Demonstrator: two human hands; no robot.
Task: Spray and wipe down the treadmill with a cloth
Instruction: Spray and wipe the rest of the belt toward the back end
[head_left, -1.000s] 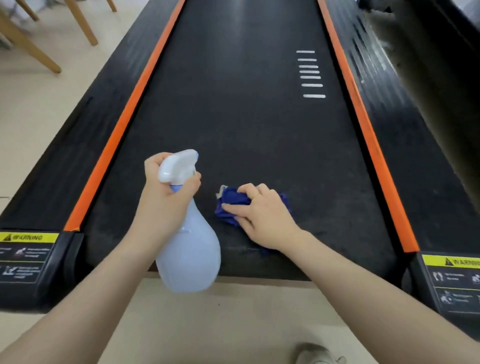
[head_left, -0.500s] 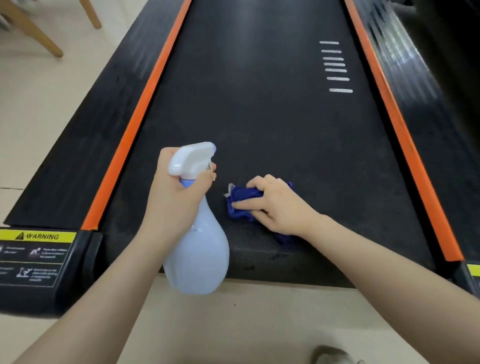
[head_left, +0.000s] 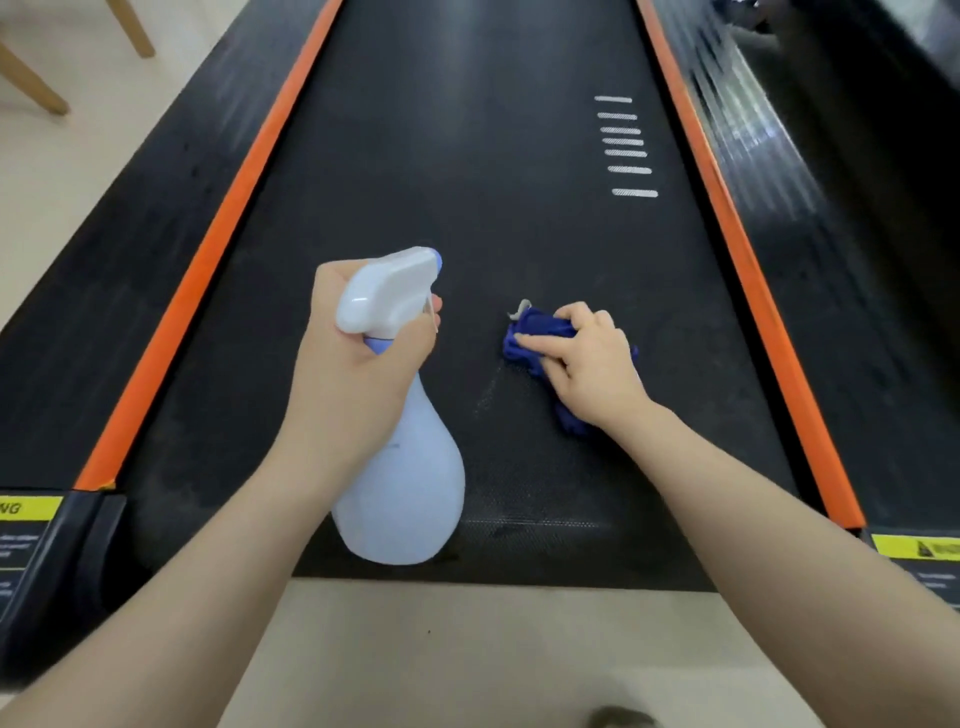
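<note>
Your right hand (head_left: 592, 371) presses the bunched blue cloth (head_left: 535, 332) flat on the treadmill belt (head_left: 467, 156), fingers curled over it; your left hand (head_left: 353, 379) grips the neck of the spray bottle (head_left: 405, 478), a finger apparently on the trigger, though that is partly hidden. Wipe in long overlapping strokes through the faint pale streak (head_left: 488, 389) beside the cloth, then out towards the orange strips (head_left: 223, 228).

A pale blue spray bottle (head_left: 400, 483) with a white trigger top was held upright over the near end of the black treadmill belt (head_left: 467, 182). At its three o'clock, a crumpled dark blue cloth (head_left: 530, 332) was pressed flat on the belt.
</note>
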